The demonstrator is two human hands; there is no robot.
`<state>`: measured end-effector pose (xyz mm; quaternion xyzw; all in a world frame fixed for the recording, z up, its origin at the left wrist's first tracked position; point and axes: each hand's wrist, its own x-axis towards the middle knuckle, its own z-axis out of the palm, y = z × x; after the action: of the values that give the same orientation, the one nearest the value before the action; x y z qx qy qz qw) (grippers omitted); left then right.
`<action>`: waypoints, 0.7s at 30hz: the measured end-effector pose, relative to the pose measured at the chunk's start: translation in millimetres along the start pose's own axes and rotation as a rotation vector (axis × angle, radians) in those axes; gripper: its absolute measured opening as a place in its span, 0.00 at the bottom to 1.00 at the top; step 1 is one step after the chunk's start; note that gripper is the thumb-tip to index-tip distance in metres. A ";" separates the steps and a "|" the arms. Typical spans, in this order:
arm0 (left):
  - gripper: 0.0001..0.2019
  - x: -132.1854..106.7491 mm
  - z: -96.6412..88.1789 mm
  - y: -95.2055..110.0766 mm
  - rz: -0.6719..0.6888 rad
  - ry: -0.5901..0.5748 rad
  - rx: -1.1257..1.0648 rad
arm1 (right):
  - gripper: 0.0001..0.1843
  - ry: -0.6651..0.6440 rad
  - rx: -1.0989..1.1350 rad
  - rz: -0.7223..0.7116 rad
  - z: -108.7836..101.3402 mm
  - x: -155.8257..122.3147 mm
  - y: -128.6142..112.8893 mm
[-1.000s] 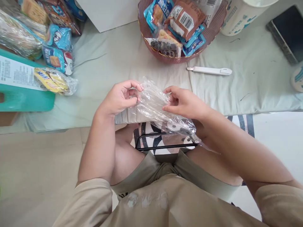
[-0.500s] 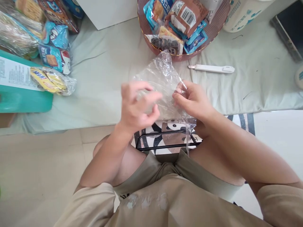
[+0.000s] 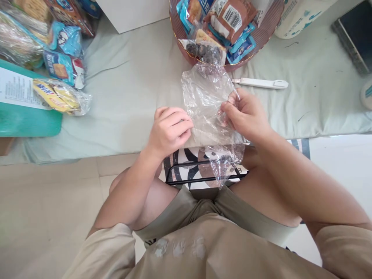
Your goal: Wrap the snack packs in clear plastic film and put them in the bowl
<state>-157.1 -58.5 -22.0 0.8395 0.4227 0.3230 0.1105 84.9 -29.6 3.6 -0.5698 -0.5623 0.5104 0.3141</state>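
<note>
A clear, crinkled plastic bag (image 3: 203,100) hangs between my two hands at the near edge of the cloth-covered surface. My right hand (image 3: 245,114) pinches its right side between thumb and fingers. My left hand (image 3: 172,130) is closed at the left edge, its fingertips pressed together on the film. The bag's lower end dangles over the edge, above my lap, and its top reaches the rim of a pink bowl (image 3: 186,54). I can see through the film, and no contents show inside.
Snack packets (image 3: 226,19) fill the bowl. A white utility knife (image 3: 260,83) lies right of the bag. At left, a yellow packet (image 3: 62,97) rests on a green box (image 3: 29,124) beside more snacks. A white cup (image 3: 302,17) and a black box (image 3: 356,37) stand at far right.
My left hand has gone from spread, blurred fingers to a closed grip at the bag's left edge. The bag is spread wider, and my right hand has shifted slightly right.
</note>
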 end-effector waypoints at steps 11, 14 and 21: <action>0.33 5.3 31.8 37.7 -0.539 0.085 -0.619 | 0.28 0.070 0.060 -0.104 1.0 -30.0 -23.8; 0.41 4.3 36.7 33.2 -0.506 0.024 -0.782 | 0.28 0.088 0.099 -0.124 -3.1 -38.4 -26.5; 0.31 8.3 16.1 26.3 -0.442 0.014 -0.903 | 0.25 0.116 0.160 -0.025 -5.1 -30.9 -20.0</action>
<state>-126.4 -66.9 -18.6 0.5963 0.4092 0.4482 0.5255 87.9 -54.8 30.8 -0.5642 -0.5079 0.5159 0.3970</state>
